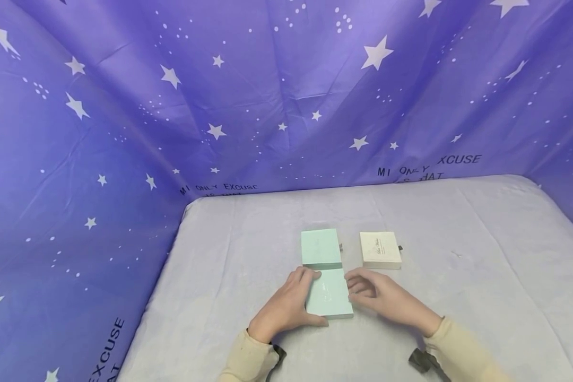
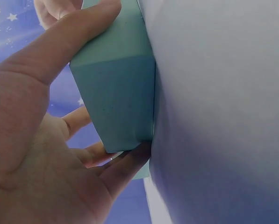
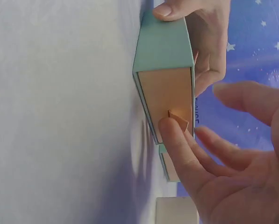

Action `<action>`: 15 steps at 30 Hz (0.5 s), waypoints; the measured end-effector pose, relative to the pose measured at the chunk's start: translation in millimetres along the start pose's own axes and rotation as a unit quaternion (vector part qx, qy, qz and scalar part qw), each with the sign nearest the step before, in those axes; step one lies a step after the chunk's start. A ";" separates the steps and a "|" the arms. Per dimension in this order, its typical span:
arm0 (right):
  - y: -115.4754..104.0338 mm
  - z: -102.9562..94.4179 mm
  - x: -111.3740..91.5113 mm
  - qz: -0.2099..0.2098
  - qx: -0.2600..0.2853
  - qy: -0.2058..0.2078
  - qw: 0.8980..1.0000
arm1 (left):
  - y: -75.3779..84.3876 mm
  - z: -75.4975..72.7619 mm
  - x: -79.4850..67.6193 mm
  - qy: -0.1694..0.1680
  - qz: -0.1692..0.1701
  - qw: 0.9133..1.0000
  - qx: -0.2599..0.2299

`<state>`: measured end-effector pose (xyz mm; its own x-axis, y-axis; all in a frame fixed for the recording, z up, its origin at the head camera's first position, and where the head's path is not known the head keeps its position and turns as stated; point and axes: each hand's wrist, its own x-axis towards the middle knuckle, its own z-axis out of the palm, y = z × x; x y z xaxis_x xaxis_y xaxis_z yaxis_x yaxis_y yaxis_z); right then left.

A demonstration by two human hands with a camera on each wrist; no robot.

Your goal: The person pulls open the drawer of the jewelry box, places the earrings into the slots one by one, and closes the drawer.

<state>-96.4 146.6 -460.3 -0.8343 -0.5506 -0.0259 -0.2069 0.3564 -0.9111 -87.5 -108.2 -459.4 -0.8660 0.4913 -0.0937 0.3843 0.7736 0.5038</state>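
Note:
A mint-green drawer box (image 1: 328, 293) lies on the covered table in front of the person. My left hand (image 1: 288, 302) grips it from the left, thumb on the near side and fingers round the far side. In the right wrist view its right end shows a tan inner drawer (image 3: 165, 93) with a small ribbon tab (image 3: 178, 120). My right hand (image 1: 387, 297) is at that end, one fingertip right at the tab, thumb apart from it. Just behind stands a second mint-green box (image 1: 320, 248), its ribbon tab also on the right.
A cream box (image 1: 380, 249) with dark print and a dark tab stands to the right of the second green box. A small pale scrap (image 1: 456, 254) lies farther right. A purple star-patterned curtain (image 1: 286, 95) hangs behind and left of the table (image 1: 458, 223).

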 end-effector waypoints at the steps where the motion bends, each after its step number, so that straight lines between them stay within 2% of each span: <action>1: 1.2 -0.7 0.8 0.007 0.008 0.000 1.000 | 0.1 0.0 0.1 0.000 0.000 1.000 -0.002; 5: 3.4 -3.4 4.5 0.040 0.041 -0.011 0.998 | -0.4 -0.6 0.1 0.001 0.003 1.000 -0.008; 9: 7.2 -5.8 6.5 0.073 0.093 -0.027 0.993 | -1.1 -0.8 0.2 0.000 0.003 1.000 -0.012; 15: 11.3 -5.7 9.8 0.081 0.115 -0.037 0.989 | -1.6 -1.0 0.2 0.000 0.000 1.000 -0.016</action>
<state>-109.9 149.5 -468.5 -0.8057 -0.5573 -0.2008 0.0552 0.2669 -0.9621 -88.7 -109.7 -459.3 -0.8659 0.4915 -0.0924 0.3749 0.7602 0.5306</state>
